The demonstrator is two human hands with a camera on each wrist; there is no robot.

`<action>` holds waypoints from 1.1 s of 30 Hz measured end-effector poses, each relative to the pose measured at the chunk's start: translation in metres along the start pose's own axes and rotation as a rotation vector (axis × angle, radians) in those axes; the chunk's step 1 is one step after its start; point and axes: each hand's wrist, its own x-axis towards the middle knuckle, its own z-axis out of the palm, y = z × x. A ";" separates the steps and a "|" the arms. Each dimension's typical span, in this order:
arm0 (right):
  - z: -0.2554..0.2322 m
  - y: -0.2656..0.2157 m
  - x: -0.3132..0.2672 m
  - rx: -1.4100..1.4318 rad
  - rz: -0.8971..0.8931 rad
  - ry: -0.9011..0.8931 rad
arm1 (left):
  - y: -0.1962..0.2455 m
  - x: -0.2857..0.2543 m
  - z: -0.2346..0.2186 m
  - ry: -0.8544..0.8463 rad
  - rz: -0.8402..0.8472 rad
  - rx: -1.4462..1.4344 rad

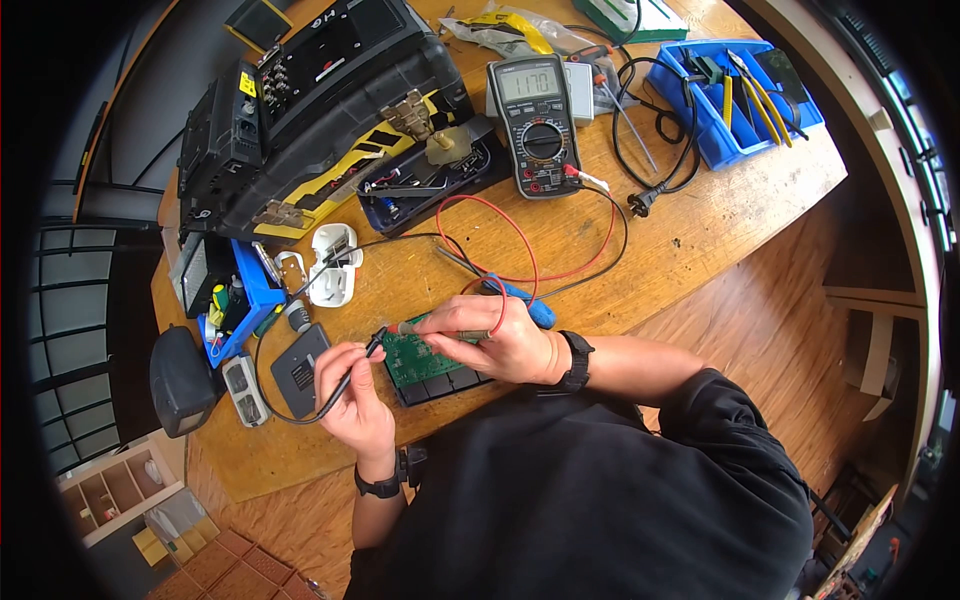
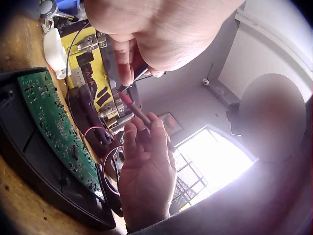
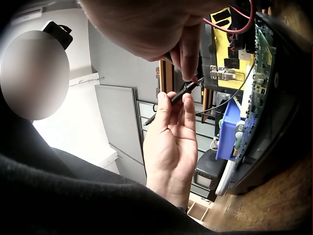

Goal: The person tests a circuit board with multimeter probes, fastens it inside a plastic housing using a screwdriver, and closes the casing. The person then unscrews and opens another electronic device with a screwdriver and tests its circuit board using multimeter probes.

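In the head view the left hand (image 1: 355, 400) pinches a black probe (image 1: 376, 343) with its cable hanging down. The right hand (image 1: 505, 340) pinches a red probe (image 1: 405, 328). The two probe tips meet or nearly meet above the left edge of a green circuit board (image 1: 410, 362), which lies in a black housing (image 1: 435, 388). In the left wrist view the red probe (image 2: 134, 107) points up at the black one (image 2: 139, 73); the right wrist view shows the black probe (image 3: 182, 93) between thumb and fingers. A multimeter (image 1: 540, 130) with a lit display stands behind the hands.
A blue-handled tool (image 1: 525, 301) lies just behind the right hand. Further back are a large black-yellow case (image 1: 350, 170), a dark tray (image 1: 430, 195) and a blue bin with pliers (image 1: 715, 130). A white holder (image 1: 333, 265), another blue bin (image 1: 240, 310) and a dark flat device (image 1: 298, 375) are at left.
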 end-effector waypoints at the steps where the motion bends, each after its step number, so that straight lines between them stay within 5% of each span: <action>1: 0.000 -0.001 0.001 -0.002 -0.006 0.011 | -0.001 0.001 0.001 0.001 -0.001 0.000; 5: -0.005 0.002 0.002 -0.070 -0.033 0.073 | -0.012 0.005 -0.007 0.077 0.017 -0.040; 8: -0.001 0.006 -0.006 0.297 0.342 0.220 | -0.022 0.004 -0.014 0.122 -0.065 -0.204; 14: -0.003 0.008 0.000 0.017 0.105 0.013 | -0.037 -0.026 -0.018 0.090 -0.178 -0.381; 18: 0.000 -0.008 0.001 0.018 0.431 -0.084 | -0.049 -0.042 -0.023 0.054 -0.201 -0.402; 22: -0.001 -0.013 0.004 -0.064 0.309 -0.254 | -0.054 -0.051 -0.023 0.081 -0.238 -0.451; 25: 0.000 -0.024 -0.007 -0.023 0.409 -0.182 | -0.057 -0.060 -0.016 0.098 -0.261 -0.481; 27: 0.003 -0.016 -0.019 -0.065 0.325 -0.124 | -0.058 -0.063 -0.012 0.095 -0.266 -0.491; 29: 0.002 -0.019 -0.027 -0.024 0.459 -0.033 | -0.058 -0.065 -0.007 0.080 -0.266 -0.505; 33: -0.001 -0.012 -0.038 -0.257 0.324 -0.101 | -0.049 -0.065 0.006 0.048 -0.244 -0.519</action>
